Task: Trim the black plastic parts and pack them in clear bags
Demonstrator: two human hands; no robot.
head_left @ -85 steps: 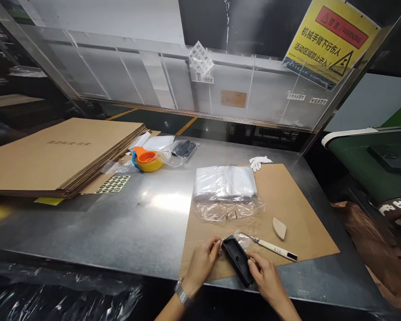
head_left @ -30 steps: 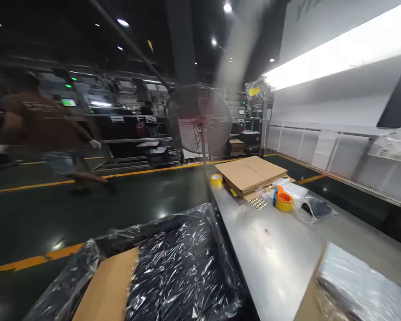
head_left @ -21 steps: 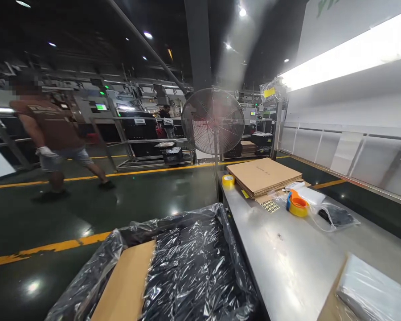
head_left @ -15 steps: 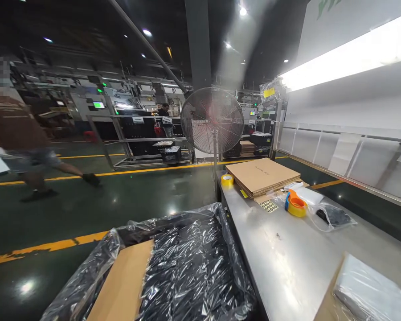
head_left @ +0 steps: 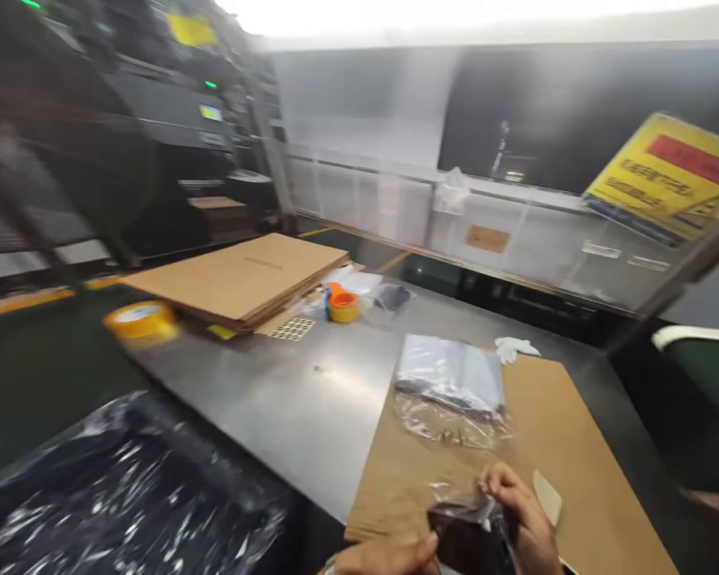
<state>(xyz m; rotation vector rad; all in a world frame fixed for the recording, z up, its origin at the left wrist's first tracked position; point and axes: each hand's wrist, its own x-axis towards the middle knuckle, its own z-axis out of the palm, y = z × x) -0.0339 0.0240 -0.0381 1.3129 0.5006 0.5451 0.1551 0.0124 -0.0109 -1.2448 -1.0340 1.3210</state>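
Low in the head view, both my hands are at a clear plastic bag with a dark, flat part in it [head_left: 464, 537]. My right hand [head_left: 526, 517] pinches the bag's upper edge from the right. At its left side, my left hand [head_left: 389, 555] closes thumb and fingers on the bag's edge; the frame's bottom cuts this hand off. Beneath them lies a brown cardboard sheet [head_left: 566, 435]. Just beyond my hands, a stack of clear plastic bags [head_left: 452, 371] rests on the cardboard. A small pale, rounded piece [head_left: 547, 497] is beside my right hand.
The steel table [head_left: 311, 399] carries a cardboard stack [head_left: 245, 275], yellow tape [head_left: 141, 321], an orange tape dispenser [head_left: 343, 305], a sticker sheet [head_left: 293, 328] and white gloves [head_left: 515, 348]. A bin lined with clear plastic [head_left: 125, 487] stands at the left. A yellow sign [head_left: 665, 180] hangs right.
My view has swung right and down, from the aisle and bin to the table. My hands and the bagged dark part have come into view; the walking person and most of the fan have left it.
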